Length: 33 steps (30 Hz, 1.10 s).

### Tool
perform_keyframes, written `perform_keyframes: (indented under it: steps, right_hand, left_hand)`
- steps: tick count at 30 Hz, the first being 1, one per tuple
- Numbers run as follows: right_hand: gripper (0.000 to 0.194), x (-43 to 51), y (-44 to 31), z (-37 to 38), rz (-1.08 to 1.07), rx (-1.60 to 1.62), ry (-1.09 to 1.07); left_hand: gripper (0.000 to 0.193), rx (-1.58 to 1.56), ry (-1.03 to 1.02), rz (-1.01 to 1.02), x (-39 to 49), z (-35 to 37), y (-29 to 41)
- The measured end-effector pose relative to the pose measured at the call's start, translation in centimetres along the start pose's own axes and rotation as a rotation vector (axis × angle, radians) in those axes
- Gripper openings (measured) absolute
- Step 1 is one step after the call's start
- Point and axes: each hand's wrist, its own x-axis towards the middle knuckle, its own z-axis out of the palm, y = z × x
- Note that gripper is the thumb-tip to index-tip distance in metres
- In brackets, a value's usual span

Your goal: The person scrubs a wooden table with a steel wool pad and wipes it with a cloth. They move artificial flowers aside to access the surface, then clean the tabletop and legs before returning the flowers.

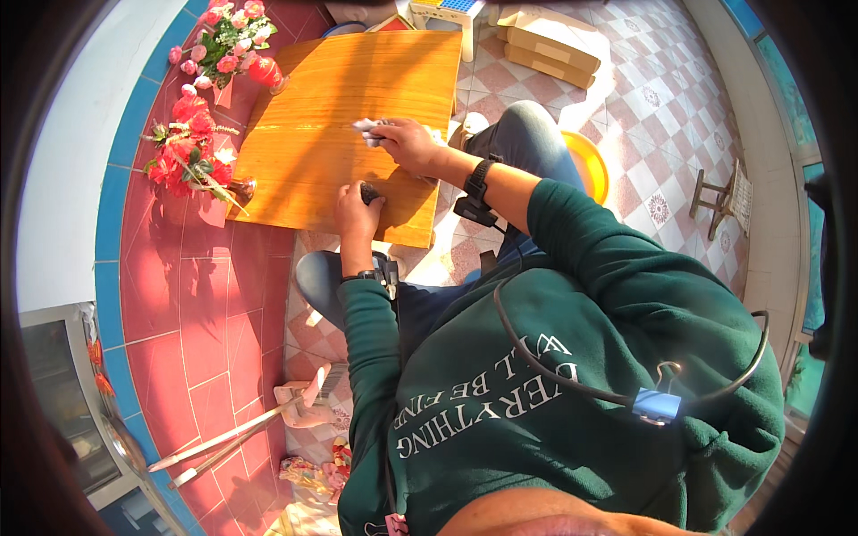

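A low wooden table [348, 74] with a glossy orange-brown top stands before me. Over its middle, my right hand [410, 146] grips a crumpled whitish cloth or tissue [370, 131] that sticks out past the fingers. My left hand [357, 213] is at the table's near edge, fingers curled around a small dark rounded object [369, 193]. What that object is cannot be made out. Something white, partly hidden, shows behind my right wrist.
Artificial flowers [191, 147] in vases line the table's left side by a red tiled wall [201, 288]. Cardboard boxes [549, 47], a yellow basin [590, 164] and a small folding stool [724, 201] are on the right. A broom and dustpan [305, 405] lean at lower left.
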Motion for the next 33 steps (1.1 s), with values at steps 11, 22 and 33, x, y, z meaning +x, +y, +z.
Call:
perform_keyframes:
  steps: [11, 22, 33]
  right_hand:
    - [0.038, -2.3, -3.9, -3.6, 0.324, 0.774, -0.312]
    - [0.02, -3.1, 13.4, -23.8, 0.355, 1.021, 0.499]
    - [0.031, -27.6, 22.6, -22.4, 1.078, 1.04, 0.663]
  left_hand:
    - [0.074, -0.606, 0.118, 0.074, 1.5, -2.0, 8.6]
    - [0.088, 0.122, -0.239, 0.343, 12.4, 2.4, 8.6]
    - [0.066, 0.255, -0.086, 0.342, 16.7, 10.8, 5.2]
